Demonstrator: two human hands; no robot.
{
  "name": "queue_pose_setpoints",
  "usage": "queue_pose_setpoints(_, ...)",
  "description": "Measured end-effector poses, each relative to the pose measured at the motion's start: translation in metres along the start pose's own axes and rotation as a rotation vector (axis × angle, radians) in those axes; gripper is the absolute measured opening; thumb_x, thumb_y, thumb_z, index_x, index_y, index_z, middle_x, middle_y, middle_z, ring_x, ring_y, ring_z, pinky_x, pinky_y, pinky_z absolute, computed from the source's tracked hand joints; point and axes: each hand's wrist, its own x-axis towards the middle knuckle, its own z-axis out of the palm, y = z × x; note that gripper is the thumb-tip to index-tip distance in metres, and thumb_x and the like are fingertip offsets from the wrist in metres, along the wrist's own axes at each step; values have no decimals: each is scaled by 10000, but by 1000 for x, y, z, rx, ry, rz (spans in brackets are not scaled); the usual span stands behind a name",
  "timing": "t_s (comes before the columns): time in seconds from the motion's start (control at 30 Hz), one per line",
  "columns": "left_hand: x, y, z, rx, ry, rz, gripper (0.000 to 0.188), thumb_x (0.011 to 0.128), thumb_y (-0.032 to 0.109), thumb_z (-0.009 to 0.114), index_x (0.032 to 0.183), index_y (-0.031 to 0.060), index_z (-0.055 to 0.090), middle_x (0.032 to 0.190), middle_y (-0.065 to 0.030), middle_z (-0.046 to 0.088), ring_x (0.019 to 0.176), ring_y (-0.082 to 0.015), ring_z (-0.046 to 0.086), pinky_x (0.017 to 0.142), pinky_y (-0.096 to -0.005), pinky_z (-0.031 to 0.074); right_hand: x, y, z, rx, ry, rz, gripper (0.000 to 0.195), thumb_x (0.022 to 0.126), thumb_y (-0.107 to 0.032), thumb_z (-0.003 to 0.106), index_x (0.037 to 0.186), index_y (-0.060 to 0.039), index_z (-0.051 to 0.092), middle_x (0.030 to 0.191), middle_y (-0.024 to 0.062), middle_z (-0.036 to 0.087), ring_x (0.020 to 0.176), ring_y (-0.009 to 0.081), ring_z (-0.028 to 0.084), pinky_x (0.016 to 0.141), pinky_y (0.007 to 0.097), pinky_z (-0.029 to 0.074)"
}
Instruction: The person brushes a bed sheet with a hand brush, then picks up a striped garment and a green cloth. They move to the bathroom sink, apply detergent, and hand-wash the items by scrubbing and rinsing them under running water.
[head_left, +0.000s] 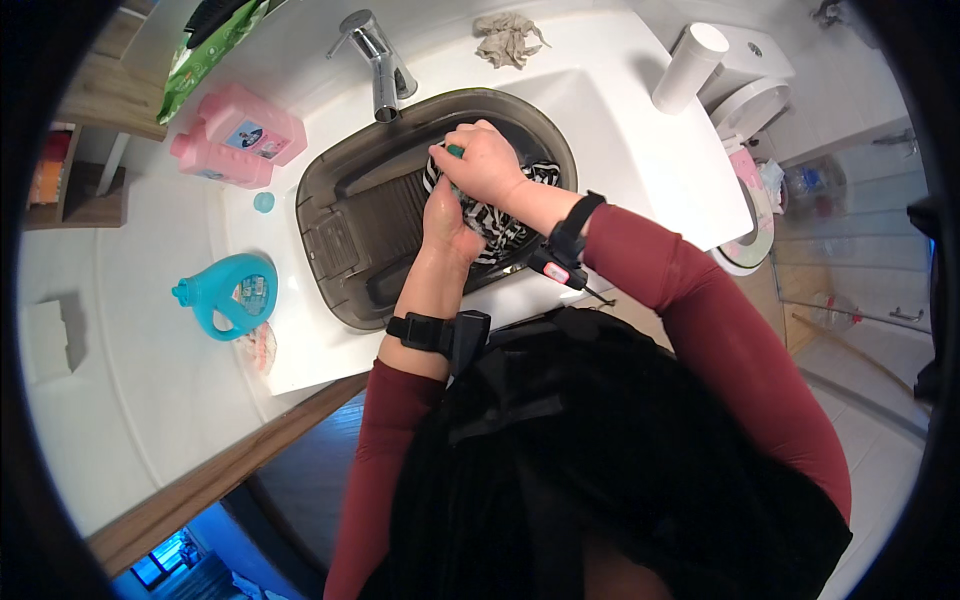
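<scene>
A black-and-white patterned cloth (501, 231) lies bunched in a translucent grey washbasin (309, 225) with a ribbed washboard (386, 214). My right hand (484, 161) is closed around a small green thing (455, 151), probably a brush or a piece of soap, at the cloth's upper part. Close below it, my left hand (448, 221) grips the cloth from the left side, its fingers partly hidden. Both hands are over the basin, between the washboard and the bulk of the cloth.
A chrome faucet (385, 82) overhangs the basin's back rim. Pink bottles (251, 135), a blue cap (263, 202) and a teal detergent bottle (244, 292) stand or lie at left. A crumpled grey cloth (508, 40) lies behind; a white cylindrical container (690, 67) stands right, near the toilet (750, 109).
</scene>
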Motion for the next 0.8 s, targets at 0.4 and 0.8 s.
queue_pose_setpoints(0.4,60,-7,-74,-205,-860,168,365,1020,418,430,1227,144,551,1157,-31,608,1098,-191,580,925,-359,486,-44,-46,1,201,-154,-535,330,817,-376,676,722,-61,657,786,107,611,795,327,592,771,400,508)
queue_pose_setpoints(0.8,7,24,-25,141,-240,62,208,972,221,581,1047,41,650,1022,-77,684,946,-190,661,852,-356,540,16,29,-46,1114,-383,588,481,949,-457,587,1049,13,585,1010,98,649,868,175,659,780,308,562)
